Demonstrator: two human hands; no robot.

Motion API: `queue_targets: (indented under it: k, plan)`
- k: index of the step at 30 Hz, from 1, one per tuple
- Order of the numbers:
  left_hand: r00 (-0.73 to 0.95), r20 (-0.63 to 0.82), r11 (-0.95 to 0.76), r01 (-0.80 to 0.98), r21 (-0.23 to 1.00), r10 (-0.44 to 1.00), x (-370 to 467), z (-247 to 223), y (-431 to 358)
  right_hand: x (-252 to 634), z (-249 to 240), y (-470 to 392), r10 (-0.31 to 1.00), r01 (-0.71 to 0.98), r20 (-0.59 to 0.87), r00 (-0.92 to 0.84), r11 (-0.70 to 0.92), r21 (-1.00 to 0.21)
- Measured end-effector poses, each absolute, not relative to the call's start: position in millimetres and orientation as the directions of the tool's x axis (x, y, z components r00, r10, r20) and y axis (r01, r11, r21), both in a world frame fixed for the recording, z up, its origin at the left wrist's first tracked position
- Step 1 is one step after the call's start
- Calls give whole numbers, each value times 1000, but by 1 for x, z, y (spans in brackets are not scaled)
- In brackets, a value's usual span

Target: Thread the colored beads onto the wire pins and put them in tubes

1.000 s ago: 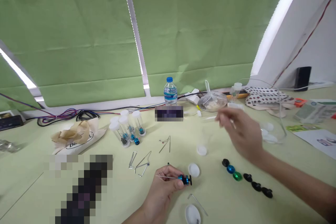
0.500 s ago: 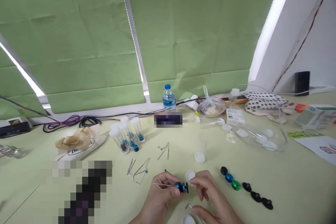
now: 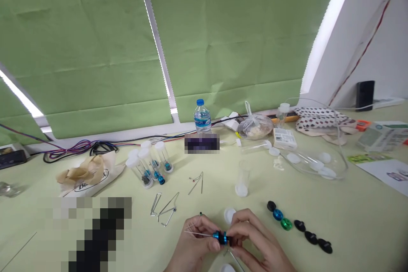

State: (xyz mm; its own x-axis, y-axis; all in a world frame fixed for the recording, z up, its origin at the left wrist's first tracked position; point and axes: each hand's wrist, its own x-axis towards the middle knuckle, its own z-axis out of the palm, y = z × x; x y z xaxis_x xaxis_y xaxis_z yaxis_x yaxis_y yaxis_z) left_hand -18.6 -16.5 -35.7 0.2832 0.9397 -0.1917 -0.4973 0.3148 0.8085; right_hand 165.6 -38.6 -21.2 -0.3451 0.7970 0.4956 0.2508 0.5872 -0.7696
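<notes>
My left hand [image 3: 196, 244] is closed around a small blue-and-black round metal piece [image 3: 219, 237], thumb below and fingers above. A thin metal rod [image 3: 199, 233] sticks out of the piece to the left. My right hand [image 3: 258, 242] has its fingertips on the black end of the same piece, which they partly hide. Just under the right fingertips is a thin L-shaped hex key [image 3: 234, 258]; whether the hand touches it I cannot tell. Close behind the hands lies a white round cap [image 3: 230, 216], and another white cap [image 3: 228, 268] shows at the bottom edge.
Right of my hands lie black, blue and green round pieces [image 3: 278, 215] and black discs [image 3: 311, 238]. Hex keys [image 3: 167, 212] lie to the left. Behind them stand clear tubes [image 3: 149, 163] holding blue parts. A water bottle [image 3: 202, 119] and cables [image 3: 73, 148] are farther back.
My right hand has moved left and closed its fingers on the black end of the piece. The left hand still holds it. The view has shifted slightly.
</notes>
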Motion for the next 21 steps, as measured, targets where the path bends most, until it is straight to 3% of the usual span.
queue_targets:
  k: [10,21]
  plan:
    - [312,-193,331,-487,808,930,-23,-39,-14,165,-25,-37,817,147,444,-368,523,-840]
    - [308,-199,336,-498,799,930,-23,-38,-12,165,-12,-42,841,209,388,-378,486,-849]
